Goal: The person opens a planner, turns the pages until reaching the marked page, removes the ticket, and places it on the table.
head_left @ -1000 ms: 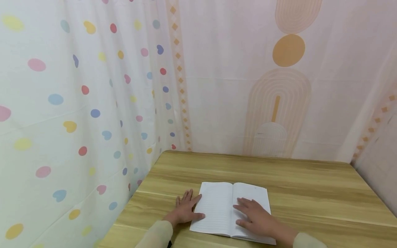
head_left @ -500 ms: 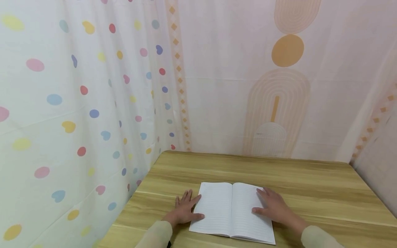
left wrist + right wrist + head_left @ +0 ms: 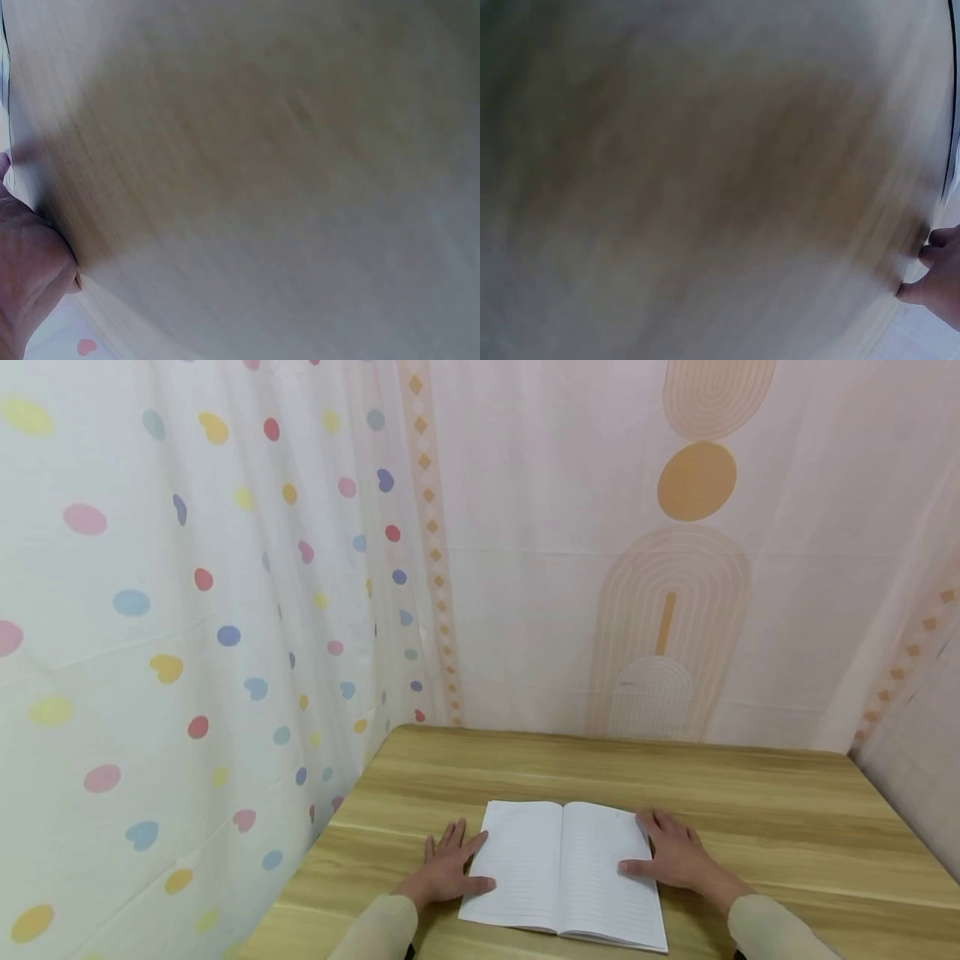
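Book (image 3: 536, 868) lies spread; left hand (image 3: 447, 870) and right hand (image 3: 675, 853), both uncurled, touch its outer edges (seemingly steadying it); next move likely needs one lifted.

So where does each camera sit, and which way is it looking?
Head: on the person's head, looking forward and down at the open notebook on the table, with patterned cloth behind; the left hand, right hand and both sleeves show.
Left wrist: on that wrist, looking along the blurry table; part of the left hand shows at the picture's left edge.
Right wrist: on the other wrist, also facing blurry table; part of the right hand shows at the right edge.
Shared: head and left wrist both show the left hand and table.
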### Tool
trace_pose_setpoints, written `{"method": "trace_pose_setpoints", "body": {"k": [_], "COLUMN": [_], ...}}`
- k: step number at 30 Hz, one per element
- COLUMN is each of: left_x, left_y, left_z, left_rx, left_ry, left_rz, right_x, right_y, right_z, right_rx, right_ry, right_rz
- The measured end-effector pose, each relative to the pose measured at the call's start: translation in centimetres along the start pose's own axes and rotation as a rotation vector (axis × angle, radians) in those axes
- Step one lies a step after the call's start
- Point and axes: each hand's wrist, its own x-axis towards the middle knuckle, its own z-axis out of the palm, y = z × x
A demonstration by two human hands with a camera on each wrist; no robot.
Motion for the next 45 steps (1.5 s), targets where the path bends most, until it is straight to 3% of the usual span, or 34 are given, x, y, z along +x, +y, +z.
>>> {"method": "trace_pose_setpoints", "body": {"k": [9, 18, 25, 31, 35, 40, 45], "left_x": [-0.3, -0.3, -0.6, -0.9, -0.7, -0.7, -0.8], "left_y": [0.3, 0.2, 0.4, 0.9, 0.7, 0.7, 0.9], "left_z": [-0.3, -0.2, -0.3, -0.6, -0.6, -0.6, -0.8], "left_rx": [-0.016, -0.007, 0.000, -0.002, -0.002, -0.001, -0.015], "left_ry": [0.012, 0.012, 0.003, -0.008, -0.009, -0.004, -0.006], "left_rz": [0.019, 0.024, 0.021, 0.014, 0.018, 0.026, 0.033], "right_x": [-0.3, -0.2, 0.1, 0.3, 0.4, 0.3, 0.2], "right_y": [-0.4, -0.4, -0.2, -0.8, -1.4, -2.3, -3.1], "right_z": [-0.3, -0.2, 0.2, 0.4, 0.0, -0.7, -1.4], "right_rx": [-0.018, -0.010, 0.021, 0.049, 0.174, 0.420, 0.561], "right_ry": [-0.064, -0.075, -0.023, 0.079, 0.127, 0.103, 0.086], "right_rz": [0.002, 0.004, -0.018, -0.064, -0.062, 0.016, 0.049]}}
